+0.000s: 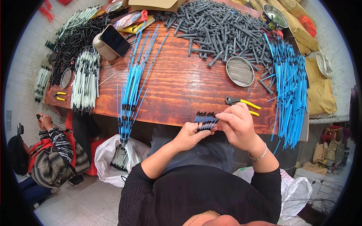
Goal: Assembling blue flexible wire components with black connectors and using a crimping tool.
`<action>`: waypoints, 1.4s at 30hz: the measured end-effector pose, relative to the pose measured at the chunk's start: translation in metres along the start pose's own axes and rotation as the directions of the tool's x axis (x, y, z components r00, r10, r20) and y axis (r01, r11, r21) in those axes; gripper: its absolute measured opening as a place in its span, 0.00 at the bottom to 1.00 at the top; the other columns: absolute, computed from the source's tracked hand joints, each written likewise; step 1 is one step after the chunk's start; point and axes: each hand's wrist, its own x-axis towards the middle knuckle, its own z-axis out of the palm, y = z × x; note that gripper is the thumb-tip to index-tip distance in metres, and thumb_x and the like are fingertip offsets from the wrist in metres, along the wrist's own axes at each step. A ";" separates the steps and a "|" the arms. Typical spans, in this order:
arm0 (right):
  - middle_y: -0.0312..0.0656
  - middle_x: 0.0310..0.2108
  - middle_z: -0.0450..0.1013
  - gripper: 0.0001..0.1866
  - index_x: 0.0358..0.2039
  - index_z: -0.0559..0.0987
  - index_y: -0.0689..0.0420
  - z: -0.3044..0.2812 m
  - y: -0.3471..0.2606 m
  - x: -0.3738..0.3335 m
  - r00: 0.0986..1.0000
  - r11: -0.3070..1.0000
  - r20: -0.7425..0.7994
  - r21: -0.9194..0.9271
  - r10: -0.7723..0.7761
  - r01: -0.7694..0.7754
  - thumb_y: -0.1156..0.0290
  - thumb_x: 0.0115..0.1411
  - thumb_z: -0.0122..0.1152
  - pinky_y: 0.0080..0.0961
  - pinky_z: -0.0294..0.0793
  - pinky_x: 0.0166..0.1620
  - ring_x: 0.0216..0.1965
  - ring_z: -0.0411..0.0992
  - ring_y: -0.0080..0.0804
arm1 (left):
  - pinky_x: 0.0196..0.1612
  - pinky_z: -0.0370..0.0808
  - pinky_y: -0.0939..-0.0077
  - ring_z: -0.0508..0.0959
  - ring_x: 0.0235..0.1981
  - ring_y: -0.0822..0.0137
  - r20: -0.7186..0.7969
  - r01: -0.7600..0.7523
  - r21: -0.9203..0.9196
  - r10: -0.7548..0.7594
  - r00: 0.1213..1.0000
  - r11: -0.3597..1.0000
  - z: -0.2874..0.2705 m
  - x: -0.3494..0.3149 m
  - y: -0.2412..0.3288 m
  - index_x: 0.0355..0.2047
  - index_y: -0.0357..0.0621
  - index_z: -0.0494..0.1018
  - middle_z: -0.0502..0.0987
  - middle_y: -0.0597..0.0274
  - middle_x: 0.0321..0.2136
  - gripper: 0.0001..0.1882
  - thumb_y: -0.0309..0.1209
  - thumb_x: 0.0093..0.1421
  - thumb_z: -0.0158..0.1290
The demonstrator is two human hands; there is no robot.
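Just past the table's near edge, my left hand (191, 136) is closed around a small bundle of blue sticks with black ends (205, 120). The black ends line up in a row along its top. My right hand (238, 122) is at the right side of this bundle, thumb and fingers pinched together at a black end. Whatever lies between those fingertips is too small to make out. Right beyond the right hand, a pair of nippers (249, 106) with yellow handles rests on the table. Farther back stands a round metal dish (228, 71) of thin wire pieces.
A grey heap of bolt-like plastic parts (222, 28) covers the far table. Blue sticks (290, 90) are piled at the right; another blue bunch (132, 83) overhangs the front edge. A phone (115, 41), white sticks (85, 81) and a co-worker (56, 154) are at left.
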 end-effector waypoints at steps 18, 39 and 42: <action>0.34 0.22 0.67 0.13 0.26 0.75 0.56 -0.003 0.004 0.007 0.998 0.999 0.053 0.043 -0.022 0.019 0.83 0.35 0.59 0.32 0.60 0.36 0.25 0.66 0.31 | 0.48 0.71 0.74 0.75 0.42 0.69 0.058 -0.054 -0.127 0.062 0.996 0.990 -0.003 0.000 -0.001 0.49 0.36 0.70 0.76 0.57 0.43 0.22 0.41 0.66 0.40; 0.34 0.23 0.65 0.13 0.29 0.76 0.53 -0.012 -0.001 0.017 0.982 0.992 0.157 -0.055 -0.101 0.110 0.74 0.38 0.60 0.30 0.58 0.35 0.24 0.64 0.30 | 0.47 0.71 0.74 0.75 0.42 0.70 0.037 -0.034 -0.152 0.040 0.998 0.988 -0.003 -0.001 -0.006 0.47 0.36 0.71 0.76 0.59 0.41 0.21 0.41 0.66 0.41; 0.33 0.23 0.65 0.13 0.29 0.77 0.52 -0.013 0.000 0.018 0.980 0.992 0.167 -0.045 -0.107 0.116 0.72 0.39 0.61 0.30 0.58 0.34 0.24 0.64 0.29 | 0.47 0.71 0.75 0.76 0.42 0.70 0.031 -0.027 -0.167 0.033 0.999 0.986 -0.002 -0.001 -0.007 0.46 0.36 0.72 0.77 0.59 0.41 0.21 0.41 0.66 0.41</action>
